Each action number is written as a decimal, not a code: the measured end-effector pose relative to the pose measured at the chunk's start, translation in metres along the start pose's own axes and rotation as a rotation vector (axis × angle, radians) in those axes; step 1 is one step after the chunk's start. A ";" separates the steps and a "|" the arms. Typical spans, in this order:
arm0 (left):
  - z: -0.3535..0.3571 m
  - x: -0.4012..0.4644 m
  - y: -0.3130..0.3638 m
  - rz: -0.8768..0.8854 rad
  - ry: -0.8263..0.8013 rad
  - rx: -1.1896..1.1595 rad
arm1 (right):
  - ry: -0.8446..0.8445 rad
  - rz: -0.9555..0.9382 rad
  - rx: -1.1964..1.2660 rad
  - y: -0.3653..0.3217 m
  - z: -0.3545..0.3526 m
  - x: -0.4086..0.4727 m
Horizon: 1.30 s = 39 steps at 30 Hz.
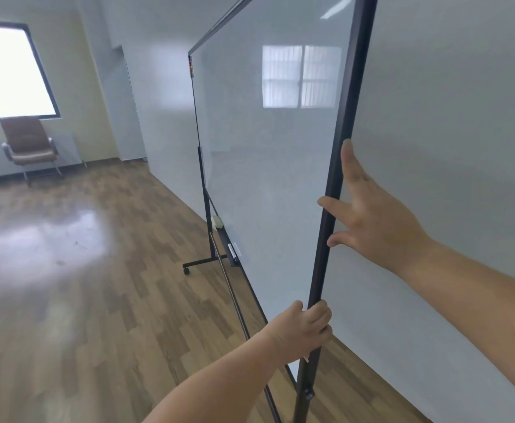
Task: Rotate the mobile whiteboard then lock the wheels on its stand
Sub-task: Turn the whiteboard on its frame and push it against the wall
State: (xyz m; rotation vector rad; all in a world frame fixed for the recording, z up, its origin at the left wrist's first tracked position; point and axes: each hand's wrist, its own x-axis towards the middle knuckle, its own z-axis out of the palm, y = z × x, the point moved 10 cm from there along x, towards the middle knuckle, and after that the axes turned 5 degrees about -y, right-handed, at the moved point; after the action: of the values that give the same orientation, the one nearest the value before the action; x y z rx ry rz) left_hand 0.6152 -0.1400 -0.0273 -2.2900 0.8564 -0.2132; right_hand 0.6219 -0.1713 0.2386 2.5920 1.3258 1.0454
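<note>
The mobile whiteboard [268, 166] stands edge-on before me, its glossy white face turned left and its dark frame running from top right down to the floor. My left hand [303, 326] is wrapped around the near frame edge low down. Higher up, my right hand [369, 215] rests against the same edge from behind, fingers spread, thumb hooked onto the front. The far leg of the stand [202, 261] ends in a small caster [186, 271] on the floor. A knob [308, 393] sits on the near post. The near wheels are out of view.
A white wall [448, 148] runs close behind the board on the right. A marker [232, 251] and an eraser [218, 220] lie on the board's tray. A brown chair [28, 145] stands under a window at the far left. Wood floor [97, 285] spreads to the left.
</note>
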 end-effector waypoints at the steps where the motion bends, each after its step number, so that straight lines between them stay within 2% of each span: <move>1: 0.005 0.009 -0.006 0.002 0.006 -0.015 | 0.014 -0.003 -0.045 0.007 0.007 0.005; 5: 0.028 0.041 -0.037 -0.027 -0.024 -0.054 | 0.052 -0.060 -0.220 0.031 0.040 0.023; 10: 0.052 0.078 -0.070 -0.078 -0.048 -0.059 | -0.041 -0.300 -0.254 0.059 0.092 0.062; 14: 0.071 0.105 -0.105 -0.132 -0.078 -0.043 | -0.025 -0.422 -0.250 0.085 0.117 0.104; 24: 0.129 0.161 -0.193 -0.186 -0.079 -0.051 | 0.055 -0.463 -0.189 0.132 0.186 0.186; 29: 0.185 0.192 -0.240 -0.158 -0.081 -0.053 | 0.046 -0.487 -0.198 0.153 0.238 0.235; 33: 0.214 0.208 -0.280 -0.182 0.007 -0.075 | 0.052 -0.514 -0.211 0.161 0.266 0.274; 35: 0.227 0.208 -0.292 -0.206 0.118 -0.099 | 0.064 -0.517 -0.202 0.165 0.280 0.293; 37: 0.241 0.204 -0.300 -0.352 0.221 -0.295 | 0.079 -0.515 -0.191 0.170 0.291 0.307; 39: 0.273 0.190 -0.329 -0.758 0.259 -0.665 | 0.106 -0.517 -0.172 0.178 0.306 0.326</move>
State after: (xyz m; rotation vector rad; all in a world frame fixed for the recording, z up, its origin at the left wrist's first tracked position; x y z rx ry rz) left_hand 1.0331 0.0697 -0.0367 -3.1890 0.1136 -0.6438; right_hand 1.0585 0.0324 0.2391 1.9350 1.7121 1.1414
